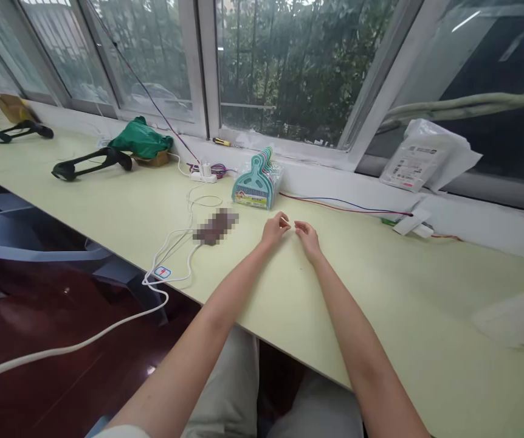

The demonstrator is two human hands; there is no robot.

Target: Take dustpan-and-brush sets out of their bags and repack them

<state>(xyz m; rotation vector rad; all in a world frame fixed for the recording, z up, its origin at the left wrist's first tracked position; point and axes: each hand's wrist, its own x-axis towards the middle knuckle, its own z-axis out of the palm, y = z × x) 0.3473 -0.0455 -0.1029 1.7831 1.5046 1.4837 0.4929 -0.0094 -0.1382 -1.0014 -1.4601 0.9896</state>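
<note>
My left hand (276, 229) is held just above the table, its fingers curled and the thumb close to the fingertips in a pinch. Facing it across a narrow gap is my right hand (308, 238), also closed, with its fingers bent towards the left one. Anything between the fingertips is too small to make out. Beyond my left hand stands a pack of turquoise mini dustpan-and-brush sets (255, 182) in clear plastic. A blurred-out dark object (216, 227) lies to the left, with a white cable at its end.
White cables (162, 258) loop over the table's front edge. A power strip (203, 176) sits near the window wall. Further left are a green bag (141, 140) and a black frame-like device (91, 163). At right, a white plastic package (414, 159) leans on the sill above thin wires (348, 205).
</note>
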